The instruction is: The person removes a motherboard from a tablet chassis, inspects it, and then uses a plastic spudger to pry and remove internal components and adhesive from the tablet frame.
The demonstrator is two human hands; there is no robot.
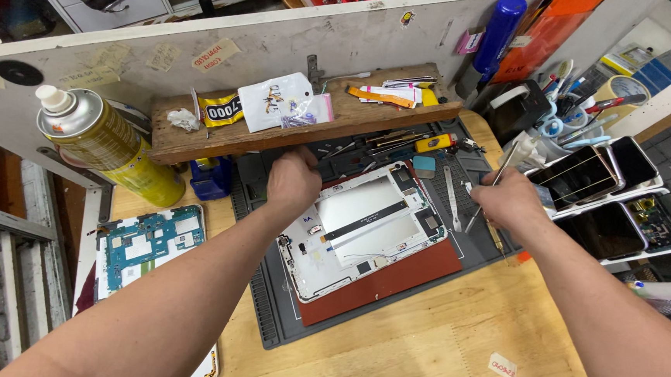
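Observation:
An opened tablet back shell (pixel 364 229), white with a black strip across its middle, lies tilted on a red pad (pixel 392 281) on a dark grey work mat (pixel 266 308). My left hand (pixel 293 182) rests at the shell's upper left corner, fingers curled under the wooden shelf's edge; whether it holds something is hidden. My right hand (pixel 509 198) is to the right of the shell and grips thin metal tweezers (pixel 499 171) pointing up. A metal pry tool (pixel 451 197) lies on the mat between shell and right hand.
A wooden shelf (pixel 308 129) with small bags and flex parts stands behind the mat. A yellow spray can (pixel 109 147) and a blue circuit board (pixel 153 243) lie at left. Phones in a white rack (pixel 622 198) and a tool cup (pixel 565 109) crowd the right.

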